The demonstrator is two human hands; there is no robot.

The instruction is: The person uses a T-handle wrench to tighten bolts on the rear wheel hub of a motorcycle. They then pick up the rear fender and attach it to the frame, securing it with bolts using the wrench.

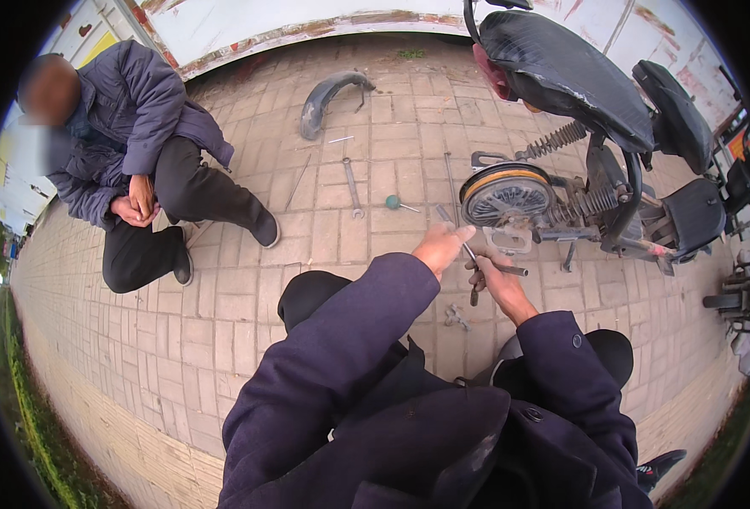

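So the fender [326, 95] looks off, beyond the wheel [504, 202] that's seemingly still on the bike [566, 76], left hand [441, 248] and right hand [500, 278] gripping tools [513, 270].

Dark navy coat [417, 441], long sleeves [333, 339], round dark button [576, 341] near right cuff [548, 326], black trousers [310, 293]

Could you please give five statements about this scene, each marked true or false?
A curved dark plastic fender lies on the pale brick paving. True.
The long silver metal wrench leans against that fender. False: it lies on the paving.
A tool with a round green handle lies right of the wrench. True.
The person's right hand is empty. False: it holds a dark tubular metal tool.
The co-worker in the dark jacket has both hands together. True.
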